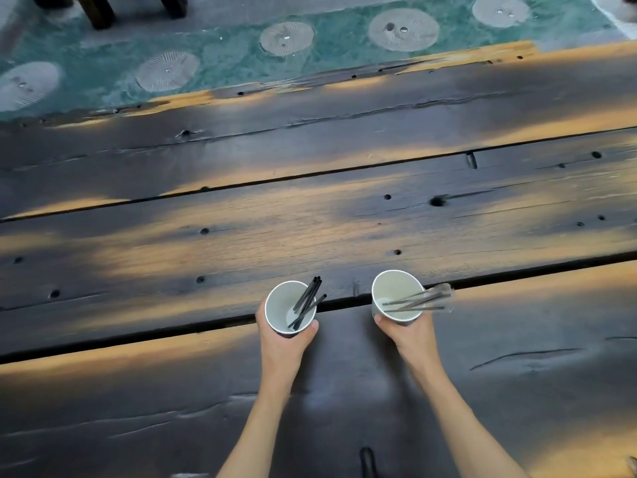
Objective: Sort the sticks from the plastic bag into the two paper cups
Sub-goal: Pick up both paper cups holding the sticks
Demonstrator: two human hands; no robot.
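Now two paper cups (290, 309) (397, 296), four dark sticks (307, 302) (415, 301) each.

The table (241, 236) is rough, dark-stained wood, cracked, pitted with small holes and worn to a bare orange grain in patches. The 2 cups (277, 313) (393, 286) look like matt white paper, and the sticks (306, 301) in them are smooth, matt black.

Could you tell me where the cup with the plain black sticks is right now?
In the head view, that paper cup sits low and centre-left, held in the left hand over the dark wooden table, beside the other cup.
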